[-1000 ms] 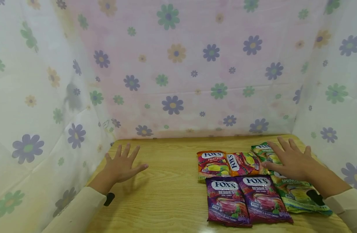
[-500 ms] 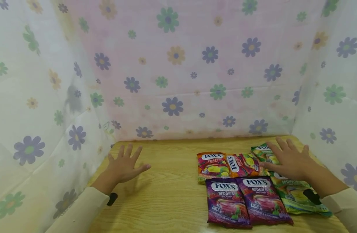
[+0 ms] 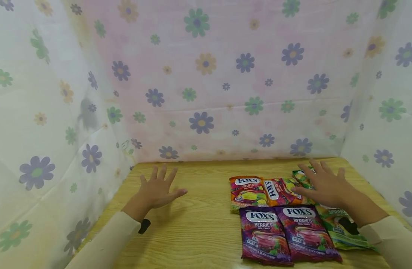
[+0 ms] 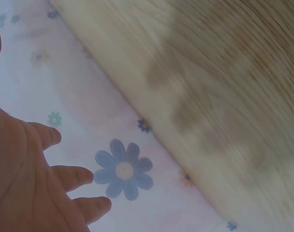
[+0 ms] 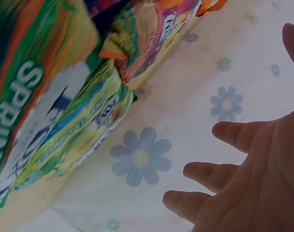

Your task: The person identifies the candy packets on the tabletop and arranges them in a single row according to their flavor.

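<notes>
My left hand (image 3: 157, 192) hovers above the left part of the wooden table, fingers spread and holding nothing. Palm and straight fingers of the same hand (image 4: 36, 179) show in the left wrist view. On the right, my right hand (image 3: 327, 186) is held with spread fingers over the green candy bags, apart from them in the right wrist view. It partly hides the front green bag (image 3: 347, 233) and the rear green bag (image 3: 301, 177). Two purple Fox's Berries bags (image 3: 264, 235) lie side by side in front. Behind them lie two orange-red Fox's Fruits bags (image 3: 247, 192), one turned sideways.
The wooden table (image 3: 196, 231) has all the bags on its right half. Flower-patterned cloth (image 3: 219, 108) hangs behind the table and along both sides. A dark band piece (image 3: 144, 226) shows at the left wrist, another (image 3: 348, 226) at the right.
My left hand has drifted to the right and my right hand slightly to the left, both with fingers still spread. The candy bags have stayed in place on the table.
</notes>
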Demonstrator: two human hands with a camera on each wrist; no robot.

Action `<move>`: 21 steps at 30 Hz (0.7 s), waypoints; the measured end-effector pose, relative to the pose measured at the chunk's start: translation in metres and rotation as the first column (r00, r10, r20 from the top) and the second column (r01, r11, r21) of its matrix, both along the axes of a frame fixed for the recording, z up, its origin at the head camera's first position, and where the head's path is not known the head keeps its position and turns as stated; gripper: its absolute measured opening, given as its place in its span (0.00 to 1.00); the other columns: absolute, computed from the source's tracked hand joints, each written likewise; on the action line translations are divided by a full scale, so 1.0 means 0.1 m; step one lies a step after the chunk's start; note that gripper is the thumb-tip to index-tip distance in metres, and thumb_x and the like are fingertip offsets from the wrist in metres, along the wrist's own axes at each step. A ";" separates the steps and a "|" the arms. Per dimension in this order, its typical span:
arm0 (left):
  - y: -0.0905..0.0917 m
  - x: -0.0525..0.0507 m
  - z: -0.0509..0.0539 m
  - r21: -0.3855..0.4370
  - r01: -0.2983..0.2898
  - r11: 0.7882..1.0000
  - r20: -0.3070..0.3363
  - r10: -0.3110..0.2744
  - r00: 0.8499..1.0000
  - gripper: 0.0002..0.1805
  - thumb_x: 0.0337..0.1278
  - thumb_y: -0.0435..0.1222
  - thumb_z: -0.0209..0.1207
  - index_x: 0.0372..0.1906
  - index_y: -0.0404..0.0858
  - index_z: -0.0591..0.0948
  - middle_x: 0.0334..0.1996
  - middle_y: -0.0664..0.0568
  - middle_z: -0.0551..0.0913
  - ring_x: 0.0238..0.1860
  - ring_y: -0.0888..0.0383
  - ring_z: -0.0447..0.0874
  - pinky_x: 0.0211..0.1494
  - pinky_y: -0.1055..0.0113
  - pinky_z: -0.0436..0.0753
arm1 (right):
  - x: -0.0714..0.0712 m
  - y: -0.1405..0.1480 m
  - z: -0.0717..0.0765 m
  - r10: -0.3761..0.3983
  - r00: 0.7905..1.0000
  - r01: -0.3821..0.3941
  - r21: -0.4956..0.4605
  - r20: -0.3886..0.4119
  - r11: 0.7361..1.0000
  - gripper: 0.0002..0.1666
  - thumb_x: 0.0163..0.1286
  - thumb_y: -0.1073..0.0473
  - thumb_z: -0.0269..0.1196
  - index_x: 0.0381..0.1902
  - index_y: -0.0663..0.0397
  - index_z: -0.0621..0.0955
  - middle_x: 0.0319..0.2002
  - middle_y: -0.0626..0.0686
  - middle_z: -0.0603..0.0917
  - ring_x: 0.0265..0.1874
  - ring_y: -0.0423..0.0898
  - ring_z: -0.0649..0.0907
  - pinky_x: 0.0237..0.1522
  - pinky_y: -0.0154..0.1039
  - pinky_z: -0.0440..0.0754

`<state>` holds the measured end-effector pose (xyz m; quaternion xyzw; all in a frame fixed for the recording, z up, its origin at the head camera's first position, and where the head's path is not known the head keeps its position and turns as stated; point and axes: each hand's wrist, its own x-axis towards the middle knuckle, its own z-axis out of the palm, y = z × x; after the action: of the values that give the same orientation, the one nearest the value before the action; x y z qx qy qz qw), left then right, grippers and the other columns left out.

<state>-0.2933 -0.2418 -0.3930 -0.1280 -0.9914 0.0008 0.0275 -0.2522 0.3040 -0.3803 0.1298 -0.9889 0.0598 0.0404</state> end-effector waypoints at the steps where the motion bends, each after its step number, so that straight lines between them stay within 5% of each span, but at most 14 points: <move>1: 0.03 -0.01 -0.01 0.007 -0.001 1.000 0.002 0.001 1.000 0.59 0.56 0.83 0.34 0.85 0.52 0.51 0.84 0.38 0.45 0.82 0.28 0.43 0.67 0.13 0.46 | -0.01 -0.02 -0.01 0.002 1.000 -0.002 -0.003 -0.001 1.000 0.60 0.67 0.18 0.52 0.82 0.51 0.58 0.80 0.73 0.50 0.74 0.82 0.52 0.55 0.94 0.39; 8: 0.19 -0.03 -0.07 0.080 -0.011 0.997 -0.003 0.011 1.000 0.61 0.55 0.83 0.33 0.85 0.48 0.50 0.84 0.36 0.45 0.81 0.30 0.47 0.70 0.18 0.54 | -0.05 -0.16 -0.01 0.025 0.999 -0.026 -0.014 -0.026 1.000 0.59 0.67 0.19 0.54 0.79 0.55 0.64 0.77 0.74 0.59 0.72 0.78 0.62 0.58 0.91 0.48; 16: 0.41 -0.05 -0.07 0.140 0.003 0.990 0.012 -0.005 1.000 0.61 0.57 0.82 0.34 0.85 0.46 0.48 0.82 0.34 0.50 0.77 0.30 0.60 0.63 0.30 0.76 | -0.11 -0.30 0.00 0.093 0.995 -0.096 -0.070 -0.041 0.993 0.54 0.70 0.25 0.59 0.76 0.62 0.68 0.71 0.74 0.69 0.63 0.74 0.76 0.56 0.74 0.76; 21: 0.53 -0.07 -0.10 0.171 -0.016 0.985 0.051 0.008 0.999 0.61 0.56 0.83 0.34 0.85 0.48 0.48 0.83 0.37 0.49 0.77 0.30 0.61 0.64 0.30 0.75 | -0.13 -0.36 -0.01 0.085 0.996 -0.086 -0.108 -0.014 0.990 0.54 0.70 0.26 0.60 0.75 0.62 0.68 0.70 0.75 0.70 0.63 0.75 0.75 0.56 0.74 0.76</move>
<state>-0.2999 -0.1887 -0.4029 -0.1192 -0.9889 -0.0873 0.0135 -0.2650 0.2681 -0.3816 0.1702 -0.9775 0.1144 0.0492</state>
